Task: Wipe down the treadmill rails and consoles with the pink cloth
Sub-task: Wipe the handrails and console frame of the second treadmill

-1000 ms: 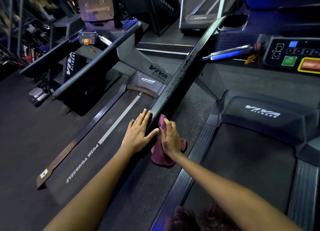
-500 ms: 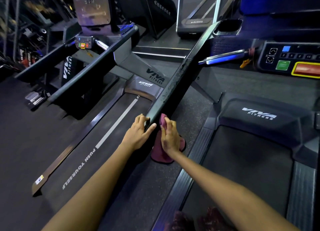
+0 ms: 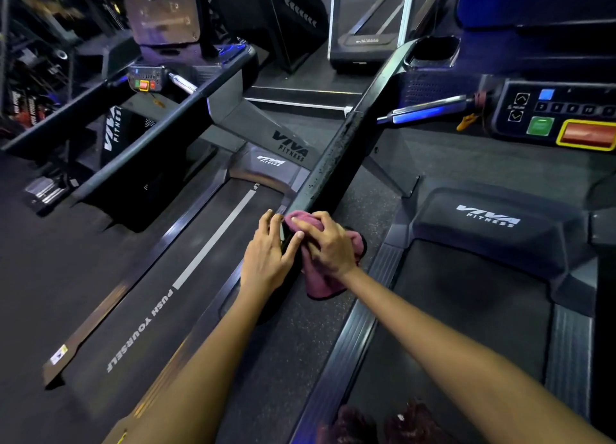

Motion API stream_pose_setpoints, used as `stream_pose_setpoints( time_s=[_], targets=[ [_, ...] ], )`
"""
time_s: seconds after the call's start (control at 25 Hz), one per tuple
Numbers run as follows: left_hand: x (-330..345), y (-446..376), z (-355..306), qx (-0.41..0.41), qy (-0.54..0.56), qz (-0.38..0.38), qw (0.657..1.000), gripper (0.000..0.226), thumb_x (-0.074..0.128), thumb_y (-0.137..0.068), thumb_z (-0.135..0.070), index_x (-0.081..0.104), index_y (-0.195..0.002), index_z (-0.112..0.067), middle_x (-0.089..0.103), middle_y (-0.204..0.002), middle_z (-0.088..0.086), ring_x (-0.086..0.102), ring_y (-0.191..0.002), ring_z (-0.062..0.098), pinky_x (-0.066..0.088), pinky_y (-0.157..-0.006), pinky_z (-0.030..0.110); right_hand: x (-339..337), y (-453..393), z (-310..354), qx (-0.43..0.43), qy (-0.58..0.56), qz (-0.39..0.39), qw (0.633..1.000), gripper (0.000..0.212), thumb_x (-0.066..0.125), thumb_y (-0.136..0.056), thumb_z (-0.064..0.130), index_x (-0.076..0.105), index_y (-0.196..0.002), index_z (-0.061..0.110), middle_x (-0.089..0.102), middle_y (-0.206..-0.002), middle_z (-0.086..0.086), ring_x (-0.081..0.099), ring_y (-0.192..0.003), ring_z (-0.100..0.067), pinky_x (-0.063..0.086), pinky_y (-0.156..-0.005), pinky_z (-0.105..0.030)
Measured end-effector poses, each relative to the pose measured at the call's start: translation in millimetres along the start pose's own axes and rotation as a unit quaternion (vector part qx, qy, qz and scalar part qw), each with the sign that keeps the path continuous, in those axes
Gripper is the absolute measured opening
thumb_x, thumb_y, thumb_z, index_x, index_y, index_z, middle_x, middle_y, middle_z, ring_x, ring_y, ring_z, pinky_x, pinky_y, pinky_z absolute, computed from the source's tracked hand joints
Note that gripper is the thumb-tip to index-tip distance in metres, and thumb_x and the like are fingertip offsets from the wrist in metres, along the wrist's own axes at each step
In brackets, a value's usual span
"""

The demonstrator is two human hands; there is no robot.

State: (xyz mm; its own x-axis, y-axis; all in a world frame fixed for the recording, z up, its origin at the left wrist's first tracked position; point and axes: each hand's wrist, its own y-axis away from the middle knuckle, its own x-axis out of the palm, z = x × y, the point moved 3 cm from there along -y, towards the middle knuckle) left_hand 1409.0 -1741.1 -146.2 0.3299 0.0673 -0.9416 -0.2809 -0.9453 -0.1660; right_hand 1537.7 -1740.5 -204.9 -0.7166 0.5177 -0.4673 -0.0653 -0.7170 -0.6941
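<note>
Cloth [image 3: 328,270] sits bunched on the near end of the rail [image 3: 336,156], clutched by my right hand [image 3: 328,243]; left hand [image 3: 270,248] lies relaxed against the rail; risk: loose folds hanging below may miss the rail's underside.

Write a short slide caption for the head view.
Right hand grips pink cloth on treadmill rail; left hand steadies it.

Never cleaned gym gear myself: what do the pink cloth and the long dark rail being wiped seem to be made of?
The pink cloth looks like soft, matte terry or microfibre: it bunches and hangs in folds under the right hand. The rail seems hard, semi-gloss black, painted metal or plastic; which is unclear. Light glints along its straight edge, and small specks dot it.
</note>
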Motion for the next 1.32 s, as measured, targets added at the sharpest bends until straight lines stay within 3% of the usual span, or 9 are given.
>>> stream_pose_setpoints(
  time_s=[0.12, 0.4, 0.52, 0.64, 0.76, 0.96, 1.04, 1.2, 1.32],
  targets=[
    [-1.8, 0.2, -0.6, 0.005, -0.002, 0.01, 1.0, 0.083, 0.018, -0.078, -0.073, 0.031, -0.14, -0.019, 0.024, -0.152, 0.003, 0.043, -0.128, 0.025, 0.043, -0.093, 0.039, -4.4, -21.8, -23.2, 0.007, 0.038, 0.01, 0.999, 0.04, 0.049, -0.08, 0.03, 0.052, -0.119, 0.03, 0.059, -0.096, -0.015, 0.061, -0.07, -0.031, 0.051, -0.057, -0.034],
    [-1.7, 0.7, -0.8, 0.017, -0.001, 0.029, 0.999, 0.089, 0.017, -0.075, -0.075, 0.023, -0.147, -0.022, 0.019, -0.155, -0.001, 0.033, -0.136, 0.02, 0.036, -0.102, 0.036, -18.9, -59.1, -40.0, 0.227, 0.051, 0.033, 0.972, 0.034, 0.053, -0.092, 0.022, 0.058, -0.126, 0.023, 0.054, -0.106, -0.013, 0.061, -0.085, -0.034, 0.049, -0.068, -0.039],
    [-2.1, -0.4, 1.2, 0.006, 0.042, 0.02, 0.999, 0.089, 0.02, -0.075, -0.074, 0.018, -0.148, -0.023, 0.017, -0.156, 0.0, 0.026, -0.14, 0.018, 0.03, -0.107, 0.037, -7.0, -24.2, -0.3, 0.19, 0.009, -0.014, 0.982, 0.033, 0.053, -0.089, 0.025, 0.063, -0.12, 0.02, 0.057, -0.097, -0.013, 0.062, -0.073, -0.033, 0.05, -0.057, -0.037],
    [-3.4, 0.3, -0.3, 0.017, 0.08, 0.012, 0.997, 0.087, 0.024, -0.077, -0.072, 0.017, -0.148, -0.022, 0.019, -0.156, 0.001, 0.025, -0.141, 0.017, 0.028, -0.109, 0.035, -1.6, 12.2, 25.6, 0.124, -0.028, 0.009, 0.992, 0.036, 0.047, -0.087, 0.033, 0.062, -0.118, 0.023, 0.057, -0.096, -0.012, 0.062, -0.069, -0.031, 0.05, -0.052, -0.033],
    [-3.9, 3.3, -3.3, 0.032, 0.071, 0.007, 0.997, 0.086, 0.025, -0.078, -0.07, 0.019, -0.148, -0.02, 0.021, -0.155, 0.002, 0.025, -0.14, 0.016, 0.025, -0.11, 0.032, -11.3, -11.4, 1.9, 0.07, 0.042, 0.034, 0.996, 0.043, 0.045, -0.082, 0.033, 0.063, -0.119, 0.022, 0.057, -0.095, -0.015, 0.061, -0.067, -0.035, 0.052, -0.054, -0.038],
    [-4.4, 3.7, -2.5, 0.032, 0.044, 0.012, 0.998, 0.086, 0.023, -0.079, -0.072, 0.019, -0.148, -0.021, 0.021, -0.155, 0.0, 0.03, -0.138, 0.019, 0.03, -0.109, 0.036, -25.6, -61.0, -31.5, 0.207, 0.095, 0.093, 0.969, 0.036, 0.048, -0.094, 0.03, 0.054, -0.13, 0.025, 0.051, -0.108, -0.015, 0.06, -0.091, -0.037, 0.049, -0.074, -0.045],
    [-4.8, 3.5, -2.5, 0.025, 0.051, 0.013, 0.998, 0.088, 0.023, -0.077, -0.073, 0.017, -0.148, -0.022, 0.02, -0.155, 0.0, 0.03, -0.138, 0.02, 0.031, -0.109, 0.037, -21.9, -50.2, -17.4, 0.232, 0.047, 0.064, 0.97, 0.036, 0.05, -0.094, 0.029, 0.055, -0.129, 0.023, 0.053, -0.106, -0.014, 0.061, -0.089, -0.036, 0.05, -0.071, -0.043],
    [-7.2, 3.2, -3.1, 0.026, 0.073, 0.007, 0.997, 0.091, 0.026, -0.076, -0.072, 0.011, -0.15, -0.021, 0.014, -0.156, 0.001, 0.029, -0.138, 0.022, 0.033, -0.106, 0.04, -0.5, 11.9, 27.1, 0.153, -0.026, 0.002, 0.988, 0.037, 0.051, -0.089, 0.031, 0.056, -0.125, 0.025, 0.055, -0.098, -0.013, 0.062, -0.071, -0.032, 0.049, -0.052, -0.034],
    [-7.8, 3.1, -4.7, 0.03, 0.073, 0.003, 0.997, 0.089, 0.027, -0.076, -0.072, 0.013, -0.149, -0.023, 0.017, -0.156, 0.0, 0.032, -0.137, 0.023, 0.034, -0.104, 0.039, 16.5, 51.1, 36.2, 0.26, -0.108, 0.022, 0.959, 0.032, 0.042, -0.09, 0.041, 0.041, -0.121, 0.034, 0.05, -0.111, -0.012, 0.062, -0.083, -0.032, 0.051, -0.064, -0.037]
  ],
)
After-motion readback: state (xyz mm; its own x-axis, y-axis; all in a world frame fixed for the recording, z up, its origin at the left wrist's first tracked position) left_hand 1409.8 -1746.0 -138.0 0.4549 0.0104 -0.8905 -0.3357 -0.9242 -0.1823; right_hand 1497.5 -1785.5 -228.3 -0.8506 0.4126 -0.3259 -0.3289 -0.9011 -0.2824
